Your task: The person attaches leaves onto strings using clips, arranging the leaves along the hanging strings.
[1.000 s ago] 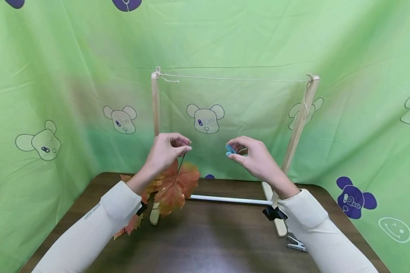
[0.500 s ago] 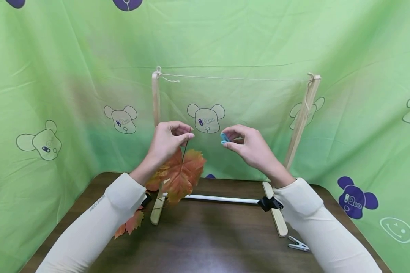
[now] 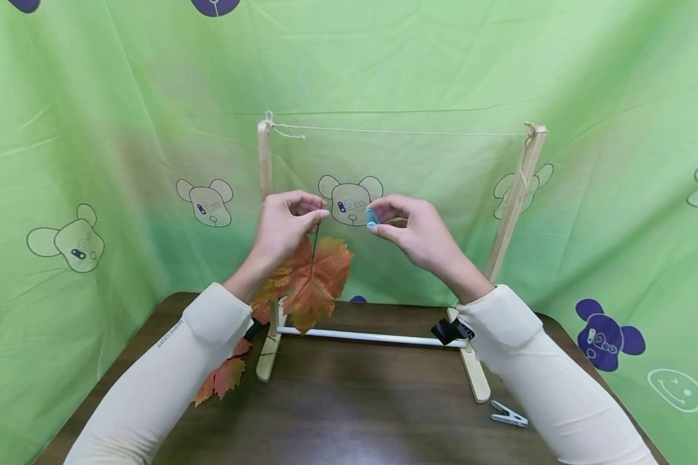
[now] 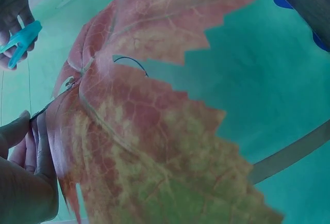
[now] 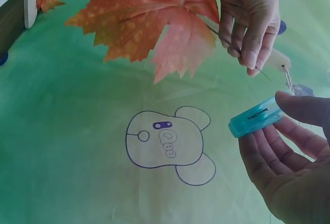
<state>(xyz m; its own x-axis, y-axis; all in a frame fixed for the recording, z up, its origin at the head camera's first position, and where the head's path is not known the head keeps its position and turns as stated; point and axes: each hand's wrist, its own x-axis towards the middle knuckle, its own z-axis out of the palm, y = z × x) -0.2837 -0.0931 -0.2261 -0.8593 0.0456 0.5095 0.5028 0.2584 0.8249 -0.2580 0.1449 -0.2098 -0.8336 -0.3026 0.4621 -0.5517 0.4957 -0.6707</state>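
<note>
Head view had the orange-red maple leaf [image 3: 317, 281] hanging by its stem [image 3: 315, 241] from the left hand [image 3: 287, 223], in front of the wooden frame [image 3: 265, 161], above the worktop [image 3: 355, 420]. Left fingers were pinched closed on the stem; right wrist view showed its tip poking past them. Right hand [image 3: 421, 232] held a blue clothespin [image 5: 255, 116] between thumb and fingers, spread only as wide as the clip. Leaf and clip weren't touching. Best handling, probably: keep that tip free, let the leaf hang straight, squeeze the clip evenly so it doesn't twist out. String [image 3: 401, 132] ran between the post tops, higher than both hands; depth between them unclear. More leaves [image 3: 223, 380] sat at left, partly behind the left sleeve [image 3: 218, 320]; couldn't count them. Grey-white clothespin [image 3: 508, 414] lay near the frame's right foot. Left wrist view was mostly leaf, both hands cut off at the edge; couldn't tell whether the blue clip's jaws were parted.
</note>
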